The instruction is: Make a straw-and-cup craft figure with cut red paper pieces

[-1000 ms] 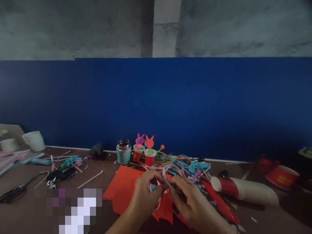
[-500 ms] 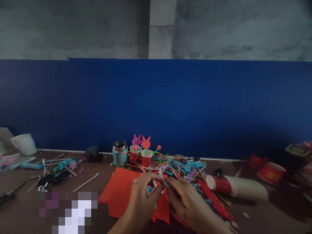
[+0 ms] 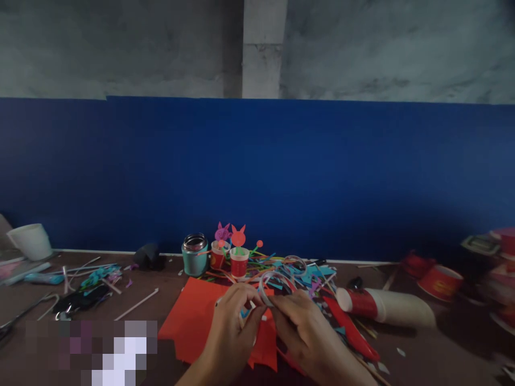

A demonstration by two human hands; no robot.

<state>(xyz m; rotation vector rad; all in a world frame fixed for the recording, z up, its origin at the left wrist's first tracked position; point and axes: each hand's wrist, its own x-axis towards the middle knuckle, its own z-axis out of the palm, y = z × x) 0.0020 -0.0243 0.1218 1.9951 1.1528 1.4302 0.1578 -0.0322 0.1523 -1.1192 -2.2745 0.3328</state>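
Observation:
A roll of clear tape (image 3: 260,285) is held upright between my two hands above a sheet of red paper (image 3: 189,316). My right hand (image 3: 308,335) is closed on the roll's lower right side. My left hand (image 3: 233,324) pinches at its lower left edge, thumb and fingertips together. A small blue and white bit shows within the curl of my left fingers; I cannot tell if it is held. Just beyond stand a red and white paper cup (image 3: 239,264) with a red eared paper figure, and another cup (image 3: 217,258) with a purple figure (image 3: 222,233).
A teal metal jar (image 3: 195,260) stands left of the cups. Blue paper scraps (image 3: 309,276), straws and another tape ring (image 3: 295,265) lie behind my hands. At right are a long stack of cups (image 3: 402,306) and a red tub (image 3: 440,282). Scissors (image 3: 24,316) lie far left.
The whole view has shifted slightly, so things sit a little further left. Both hands keep nearly the same pose around the tape roll, my fingertips slightly closer together.

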